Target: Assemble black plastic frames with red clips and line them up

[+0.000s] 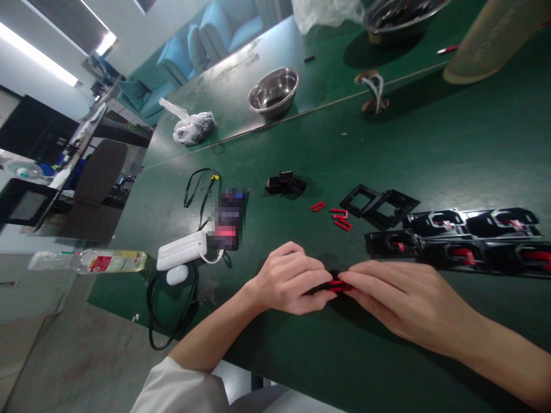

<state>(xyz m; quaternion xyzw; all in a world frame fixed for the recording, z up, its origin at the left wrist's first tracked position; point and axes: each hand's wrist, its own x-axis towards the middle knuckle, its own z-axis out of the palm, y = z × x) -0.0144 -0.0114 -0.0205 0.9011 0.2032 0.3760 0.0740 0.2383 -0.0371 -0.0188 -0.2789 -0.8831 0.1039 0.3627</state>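
Near the front of the green table, my left hand (290, 279) is closed, its fingers pinching a small black plastic part with a red piece (339, 285) on it. From the other side my right hand (402, 295) grips the same part between thumb and fingertips. Most of the part is hidden by my fingers. Just beyond lie several loose red plastic clips (340, 215) and black square frames (360, 199). To the right are several glossy black panels (447, 222) with red pieces in their openings. A small cluster of black blocks (286, 183) sits farther back.
On the left are a phone (228, 221), a white power bank (181, 251), an earbud case (177, 275), black straps and a bottle (107, 261). Farther back stand a steel bowl (274, 92), a bagged bundle (193, 128), a cord-wound holder (373, 92) and a fuller bowl (400, 17).
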